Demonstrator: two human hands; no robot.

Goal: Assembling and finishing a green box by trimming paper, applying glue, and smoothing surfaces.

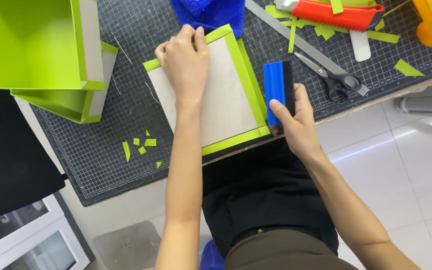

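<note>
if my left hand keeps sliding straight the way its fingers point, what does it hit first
Probably the blue cloth. The left hand lies flat on the grey board, fingertips at its green-edged far rim, and the cloth sits just beyond.

We see two green open boxes (46,55) at the far left of the surface (111,150). Scissors (333,77), a red utility knife (338,15) and green paper scraps (141,142) lie around.

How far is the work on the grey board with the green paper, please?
Looks done: green paper is folded over the grey board along the edges in view, and two green boxes stand finished-looking nearby. In hand: the left hand presses the board flat, while the right hand holds a blue squeegee at the right edge. Probably left: smoothing that edge.
</note>
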